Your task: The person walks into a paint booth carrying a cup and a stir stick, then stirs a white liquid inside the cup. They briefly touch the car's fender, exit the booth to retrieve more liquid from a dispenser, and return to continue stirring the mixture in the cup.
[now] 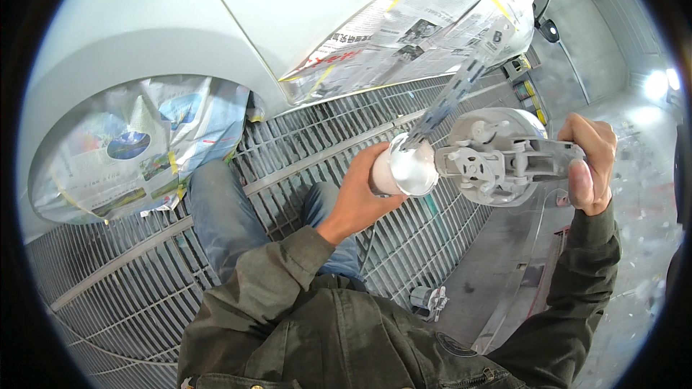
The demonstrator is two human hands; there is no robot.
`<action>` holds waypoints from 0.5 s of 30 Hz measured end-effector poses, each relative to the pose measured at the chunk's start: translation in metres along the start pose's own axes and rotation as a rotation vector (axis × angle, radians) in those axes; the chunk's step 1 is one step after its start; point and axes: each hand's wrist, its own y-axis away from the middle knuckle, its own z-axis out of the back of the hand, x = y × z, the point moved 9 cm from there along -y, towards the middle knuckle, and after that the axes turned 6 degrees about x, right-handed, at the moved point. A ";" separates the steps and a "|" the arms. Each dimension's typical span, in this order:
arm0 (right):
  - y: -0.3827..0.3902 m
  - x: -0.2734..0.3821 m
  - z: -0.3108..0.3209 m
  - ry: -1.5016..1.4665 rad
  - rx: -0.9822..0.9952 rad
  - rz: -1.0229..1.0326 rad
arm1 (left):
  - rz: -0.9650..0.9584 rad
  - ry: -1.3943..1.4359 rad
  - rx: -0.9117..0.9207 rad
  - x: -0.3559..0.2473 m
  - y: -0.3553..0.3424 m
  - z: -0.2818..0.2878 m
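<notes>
My left hand (364, 191) is wrapped round a small cup (389, 173) holding a white liquid. A long flat metal stick (450, 94), perforated with slots, stands tilted in the cup, its top toward the upper right. My right hand (591, 166) grips the handle of a round can (504, 194) with a grey, paint-coated mechanical lid (479, 166). The lid's front end reaches to the cup's rim on the right; whether they touch I cannot tell.
A pale car body (144, 7) fills the upper left, with newspaper masking (404, 21) taped on it and printed sheeting (122, 166) in the wheel arch. My legs (227, 223) are over a metal grating (158, 266). A similar small grey device (429, 302) lies at lower right.
</notes>
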 end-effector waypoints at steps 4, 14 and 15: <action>-0.012 -0.004 -0.008 -0.032 0.012 -0.007 | 0.067 0.103 0.007 0.002 0.003 0.004; -0.034 -0.008 -0.025 0.111 0.170 -0.058 | 0.078 -0.002 0.023 -0.004 -0.001 0.001; -0.033 -0.009 -0.025 0.125 0.186 -0.079 | 0.084 0.010 0.028 -0.002 -0.002 -0.002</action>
